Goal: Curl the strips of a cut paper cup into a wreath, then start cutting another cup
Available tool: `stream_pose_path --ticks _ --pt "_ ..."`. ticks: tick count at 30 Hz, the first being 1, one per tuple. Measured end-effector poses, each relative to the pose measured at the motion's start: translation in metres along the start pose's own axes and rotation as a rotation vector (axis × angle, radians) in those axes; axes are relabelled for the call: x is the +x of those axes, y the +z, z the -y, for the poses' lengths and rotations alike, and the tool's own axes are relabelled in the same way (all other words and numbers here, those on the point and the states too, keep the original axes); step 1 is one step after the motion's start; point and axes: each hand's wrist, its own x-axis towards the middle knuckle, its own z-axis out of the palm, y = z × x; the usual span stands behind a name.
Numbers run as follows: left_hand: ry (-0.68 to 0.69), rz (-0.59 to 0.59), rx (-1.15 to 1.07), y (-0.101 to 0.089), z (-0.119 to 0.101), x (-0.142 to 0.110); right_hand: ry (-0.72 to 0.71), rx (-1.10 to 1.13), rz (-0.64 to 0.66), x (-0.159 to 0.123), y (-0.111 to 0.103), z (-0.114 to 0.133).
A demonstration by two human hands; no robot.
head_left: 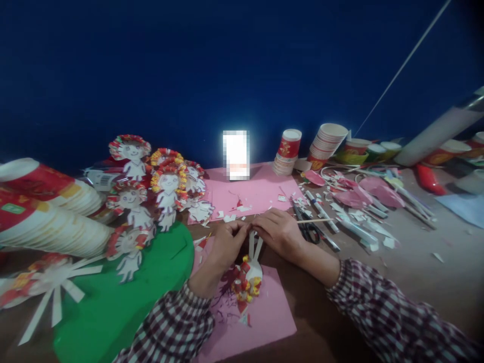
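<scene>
My left hand (pixel 227 244) and my right hand (pixel 278 231) meet at the table's middle, fingers pinched on the white paper strips at the far end of a paper-cup doll (pixel 247 280). The doll lies towards me on a pink sheet (pixel 272 317), its white face ringed with red and yellow curls. A thin wooden stick (pixel 315 221) runs out from under my right hand to the right. Black-handled scissors (pixel 308 229) lie just right of that hand. Both sleeves are checked.
Several finished paper dolls (pixel 166 189) stand at the back left beside a green sheet (pixel 124 302). Stacks of red paper cups (pixel 49 212) lie at far left, more cups (pixel 289 151) at the back. Pens and scraps (pixel 351 212) litter the right. A lit phone (pixel 236 155) leans on the blue wall.
</scene>
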Motion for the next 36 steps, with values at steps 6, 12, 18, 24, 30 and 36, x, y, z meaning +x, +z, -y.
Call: stream_pose_path --ticks 6,12,18,24,30,36 --pt "-0.01 -0.002 -0.073 0.001 0.0022 -0.0015 0.043 0.012 0.014 -0.0001 -0.0011 -0.0004" --pt "-0.056 0.005 -0.119 0.001 -0.0007 -0.0034 0.038 0.002 0.01 -0.0002 -0.0017 -0.0011" --pt "-0.106 0.028 -0.179 0.0012 -0.0013 -0.0043 0.081 -0.025 -0.029 -0.002 -0.0007 -0.0006" --pt "-0.109 0.048 -0.178 0.0008 0.0008 -0.0047 0.086 -0.031 -0.03 -0.002 -0.0016 0.0004" --pt "-0.099 0.037 -0.183 -0.0002 0.0001 -0.003 0.053 -0.074 -0.043 -0.0007 -0.0025 0.0003" --pt "-0.102 0.04 -0.205 -0.001 0.005 -0.0012 0.03 -0.085 -0.062 0.0008 -0.0043 0.0013"
